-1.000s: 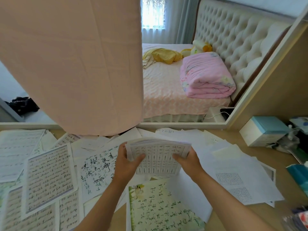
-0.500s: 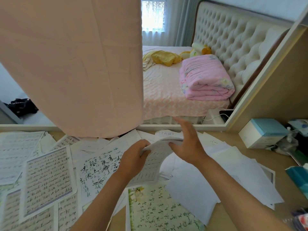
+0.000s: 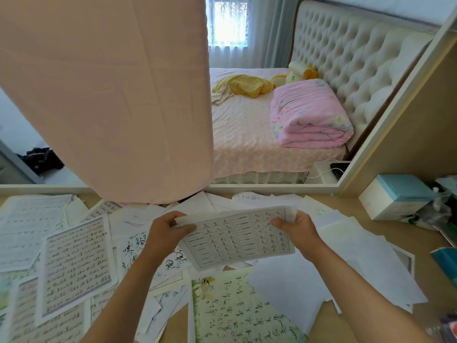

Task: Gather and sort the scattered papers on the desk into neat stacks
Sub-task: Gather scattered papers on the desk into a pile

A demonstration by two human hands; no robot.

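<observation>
On a cluttered desk (image 3: 371, 211), L to R: a lined page (image 3: 76, 263) lies flat; the left hand (image 3: 168, 233) pinches a gridded sheet (image 3: 237, 236) at its left edge, thumb on top; the right hand (image 3: 299, 231) pinches the opposite edge. Sheet is held mid-desk, above loose papers (image 3: 138, 219). Blank sheets (image 3: 358, 263) & a blue-topped box (image 3: 395, 196) sit at right.

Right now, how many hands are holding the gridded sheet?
2. The left hand pinches the gridded sheet at its left edge; the right hand grips its right edge. Both are in full view, none hidden.
</observation>
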